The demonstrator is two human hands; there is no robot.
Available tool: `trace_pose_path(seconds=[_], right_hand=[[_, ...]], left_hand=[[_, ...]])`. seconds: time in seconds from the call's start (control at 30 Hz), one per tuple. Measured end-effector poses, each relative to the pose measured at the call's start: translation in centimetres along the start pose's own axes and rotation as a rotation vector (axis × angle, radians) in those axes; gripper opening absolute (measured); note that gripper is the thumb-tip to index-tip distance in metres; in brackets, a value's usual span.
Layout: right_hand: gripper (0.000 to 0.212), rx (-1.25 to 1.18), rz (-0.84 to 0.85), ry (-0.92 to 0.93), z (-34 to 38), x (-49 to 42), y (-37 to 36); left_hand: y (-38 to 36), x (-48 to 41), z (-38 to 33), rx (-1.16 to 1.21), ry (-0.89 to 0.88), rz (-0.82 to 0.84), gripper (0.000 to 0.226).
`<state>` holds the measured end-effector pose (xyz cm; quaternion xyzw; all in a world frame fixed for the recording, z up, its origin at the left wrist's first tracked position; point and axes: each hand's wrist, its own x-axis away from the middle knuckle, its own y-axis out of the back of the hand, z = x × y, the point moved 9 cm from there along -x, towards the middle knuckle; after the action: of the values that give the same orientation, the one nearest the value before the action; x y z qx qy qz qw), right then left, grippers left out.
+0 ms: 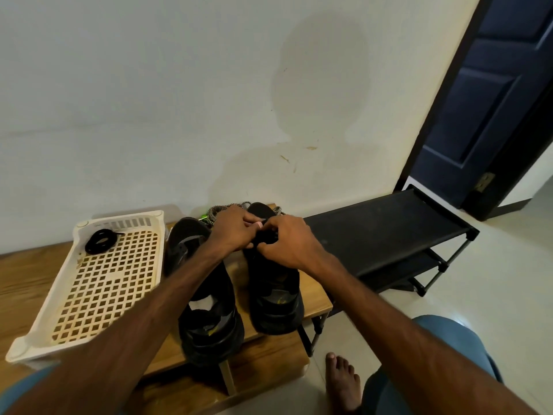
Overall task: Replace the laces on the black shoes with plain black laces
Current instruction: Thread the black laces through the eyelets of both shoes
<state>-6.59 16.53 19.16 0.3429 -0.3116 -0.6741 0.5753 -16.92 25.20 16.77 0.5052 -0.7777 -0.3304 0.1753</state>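
Our left hand (236,232) and right hand (290,241) meet over the front eyelets of the right shoe (275,295), fingers curled and pinching something dark there; we cannot tell whether it is a lace end. The left shoe (206,295) stands just beside it on the wooden bench (269,357). Patterned laces (218,212) lie beyond the toes, and a coiled black lace (101,241) waits in the white tray (125,217). We judge threading is under way; next comes feeding the end through an eyelet and pulling it even.

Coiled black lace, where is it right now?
Head view, left side: the coiled black lace lies in the far-left corner of the white tray, left of the left-hand black shoe.
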Motion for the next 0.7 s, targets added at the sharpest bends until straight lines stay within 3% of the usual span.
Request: trace_pose_path(seconds=[0.3, 0.4, 0.5, 0.6, 0.7], right_hand=[[0.049, 0.066, -0.011, -0.018, -0.8, 0.3, 0.4], [0.049, 0.119, -0.092, 0.059, 1.9, 0.4, 0.6], [0.042, 0.066, -0.148, 0.177, 5.7, 0.6, 0.6], [0.041, -0.026, 0.023, 0.242, 8.2, 0.6, -1.9], [0.050, -0.047, 0.202, 0.193, 8.2, 0.7, -4.9]], left_hand=[[1.3, 1.4, -0.9, 0.070, -0.029, 0.026, 0.033], [4.3, 2.9, -0.7, -0.108, -0.123, -0.036, 0.019], [7.4, 4.9, 1.0, -0.245, -0.106, -0.048, 0.019], [10.2, 6.3, 3.7, -0.398, 0.042, -0.060, 0.030], [10.8, 7.8, 5.7, -0.367, 0.171, -0.002, 0.038]])
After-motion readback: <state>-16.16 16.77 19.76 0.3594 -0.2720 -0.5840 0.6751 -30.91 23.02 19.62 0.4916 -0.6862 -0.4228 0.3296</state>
